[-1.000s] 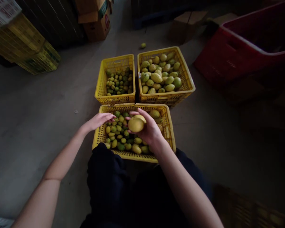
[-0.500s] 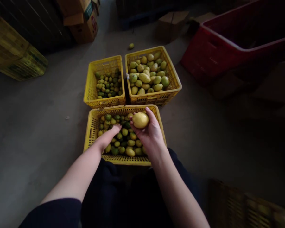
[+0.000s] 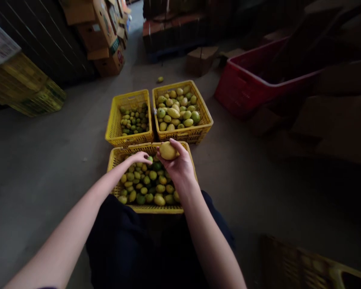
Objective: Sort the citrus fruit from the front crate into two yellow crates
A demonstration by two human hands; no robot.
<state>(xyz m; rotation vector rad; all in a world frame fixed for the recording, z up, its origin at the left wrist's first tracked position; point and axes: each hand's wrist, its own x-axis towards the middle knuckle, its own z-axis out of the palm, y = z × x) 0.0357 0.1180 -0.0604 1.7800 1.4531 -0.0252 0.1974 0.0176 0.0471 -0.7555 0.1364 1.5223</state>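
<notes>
My right hand is wrapped round a large yellow lemon, held above the near yellow crate. Just left of it, my left hand pinches a small green lemon over the same crate. Many green and yellow lemons fill the near crate below both hands. Beyond it, the back left crate holds small, mostly green lemons. Larger, paler lemons lie heaped in the back right crate.
One loose lemon rests on the floor behind the crates. A red bin stands at the right among cardboard. Stacked yellow crates and cardboard boxes are at the left. Another crate sits at the lower right.
My left hand has risen from among the lemons in the near crate with a small green one in its fingers. My right hand still holds the yellow lemon. The view has tilted up.
</notes>
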